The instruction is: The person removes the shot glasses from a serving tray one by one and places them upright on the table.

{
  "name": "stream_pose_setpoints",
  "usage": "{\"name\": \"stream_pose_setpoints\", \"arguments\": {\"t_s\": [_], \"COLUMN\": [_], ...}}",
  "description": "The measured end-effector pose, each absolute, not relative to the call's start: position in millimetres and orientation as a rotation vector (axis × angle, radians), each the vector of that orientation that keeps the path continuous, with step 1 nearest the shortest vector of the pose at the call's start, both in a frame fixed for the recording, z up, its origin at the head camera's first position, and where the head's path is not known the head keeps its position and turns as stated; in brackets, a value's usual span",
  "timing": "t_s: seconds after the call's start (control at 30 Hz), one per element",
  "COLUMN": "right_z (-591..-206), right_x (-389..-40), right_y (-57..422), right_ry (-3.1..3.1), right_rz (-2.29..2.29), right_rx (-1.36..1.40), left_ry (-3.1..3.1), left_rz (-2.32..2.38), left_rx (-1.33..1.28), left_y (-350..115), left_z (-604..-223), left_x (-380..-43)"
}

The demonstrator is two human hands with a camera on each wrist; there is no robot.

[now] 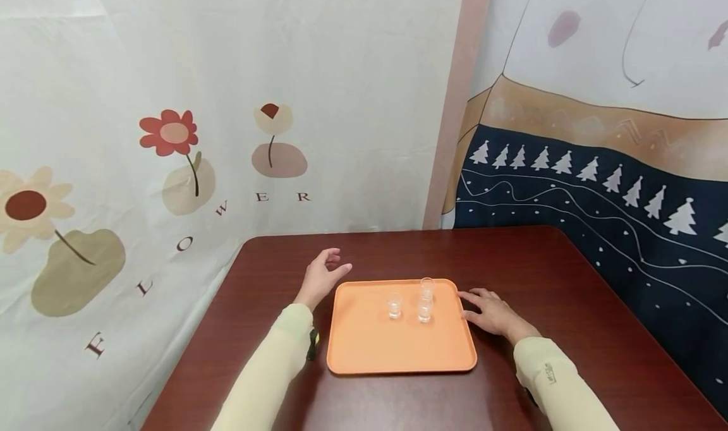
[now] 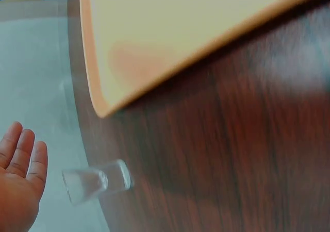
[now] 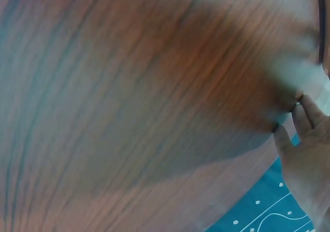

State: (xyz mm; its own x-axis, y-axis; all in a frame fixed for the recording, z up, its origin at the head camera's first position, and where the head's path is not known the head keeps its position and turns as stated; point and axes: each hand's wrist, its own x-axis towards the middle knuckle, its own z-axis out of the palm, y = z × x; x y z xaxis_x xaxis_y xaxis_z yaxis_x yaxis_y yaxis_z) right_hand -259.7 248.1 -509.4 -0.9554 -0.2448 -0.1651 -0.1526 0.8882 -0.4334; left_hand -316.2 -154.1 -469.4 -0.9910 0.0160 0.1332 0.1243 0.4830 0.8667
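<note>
Orange tray [image 1: 387, 352], long axis left-right; three clear glasses [image 1: 424, 309] upright on it; hands [image 1: 320, 280] [image 1: 492, 314] loosely spread, either side

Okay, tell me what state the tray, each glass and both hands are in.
Tray: face up on the table
Left tray glass: upright
Front right tray glass: upright
Back right tray glass: upright, partly hidden
Table glass: upright, off the tray
Left hand: fingers relaxed, holding nothing
Right hand: fingers outstretched at the tray's right edge
</note>
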Motion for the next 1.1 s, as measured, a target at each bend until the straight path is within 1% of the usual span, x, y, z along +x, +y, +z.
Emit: {"name": "stream_pose_setpoints", "arguments": {"t_s": [0.37, 0.6, 1.1], "right_z": [-508.0, -508.7, -511.3], "right_x": [-260.3, -259.6, -257.0], "right_y": [248.5, 249.7, 248.9], "right_ry": [2.852, 2.858, 2.853], "right_rz": [-0.564, -0.568, -0.578], "right_rx": [-0.329, -0.327, -0.326], "left_ry": [-2.631, -2.677, -2.746], "left_rz": [-1.608, -1.633, -1.7], "left_rx": [-0.253, -0.268, -0.435], "left_y": [-124.1, -108.5, -92.6], "left_z": [-481.2, -487.6, -501.6], "left_x": [-303.6, -295.3, -268.7]}}
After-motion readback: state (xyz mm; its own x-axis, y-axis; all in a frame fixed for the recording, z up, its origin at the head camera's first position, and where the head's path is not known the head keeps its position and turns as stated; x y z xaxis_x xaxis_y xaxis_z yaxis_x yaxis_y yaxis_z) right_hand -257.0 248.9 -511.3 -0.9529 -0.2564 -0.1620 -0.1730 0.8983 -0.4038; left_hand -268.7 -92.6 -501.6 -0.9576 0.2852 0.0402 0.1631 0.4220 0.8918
